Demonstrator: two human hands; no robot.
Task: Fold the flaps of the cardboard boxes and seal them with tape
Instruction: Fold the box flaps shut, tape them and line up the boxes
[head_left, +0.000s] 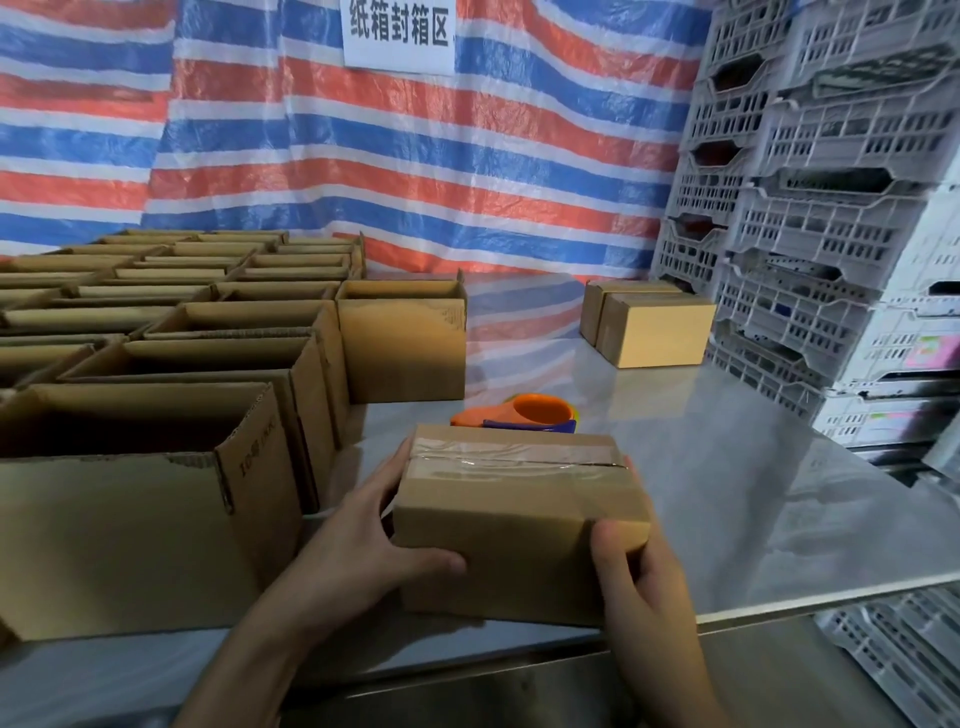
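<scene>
A: Where is the taped box (519, 540)?
B: At the near edge of the steel table (727, 493), flaps closed, clear tape (511, 460) along its top seam.
A: And the hands?
B: The left hand (363, 540) grips its left end and the right hand (639, 577) its right corner, thumbs on the front face.
A: Around it?
B: An orange tape dispenser (519, 413) lies just behind, and open boxes (130, 545) crowd the left.

White sign (399, 32) on tarp (467, 156): "纸箱封箱区"
</scene>
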